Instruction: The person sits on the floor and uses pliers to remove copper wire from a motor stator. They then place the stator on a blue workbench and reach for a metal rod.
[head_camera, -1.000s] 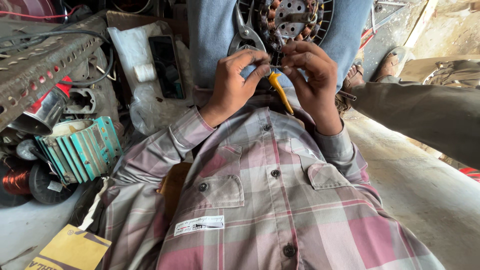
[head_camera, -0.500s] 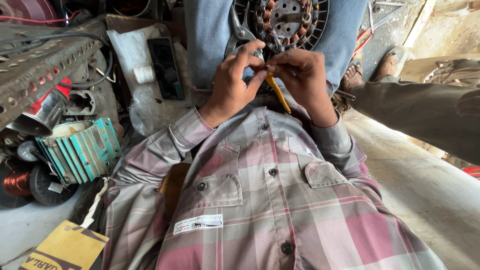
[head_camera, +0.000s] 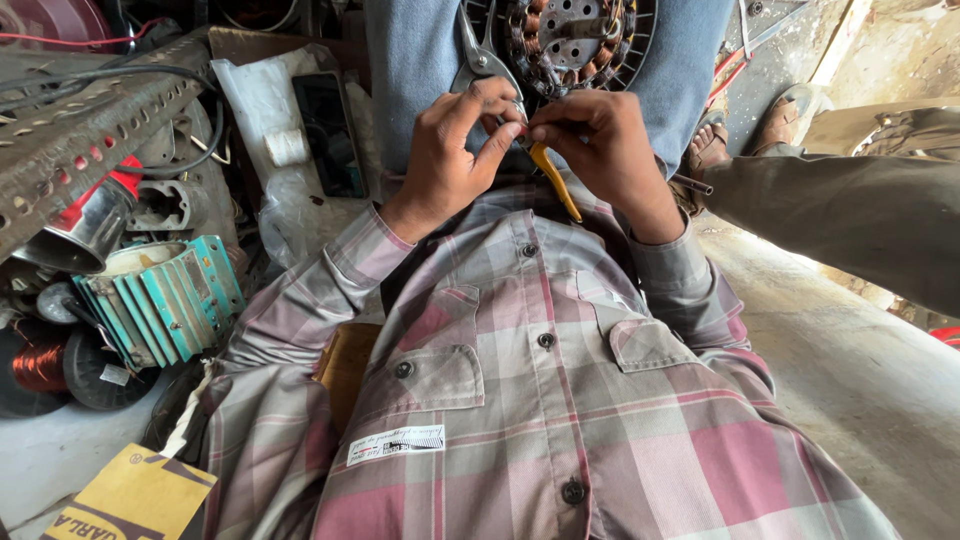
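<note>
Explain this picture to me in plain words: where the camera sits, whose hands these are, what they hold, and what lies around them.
The camera is worn on the person's head and looks down over their checked shirt. There is no machine arm: both are bare hands. The left hand and right hand meet at their fingertips, pinching something too small to make out; a yellow-handled tool hangs from the right hand's grip. Above them, between the knees, rests a round motor core with copper windings. To the left lie a teal finned motor housing, a perforated metal bar and a copper wire spool.
</note>
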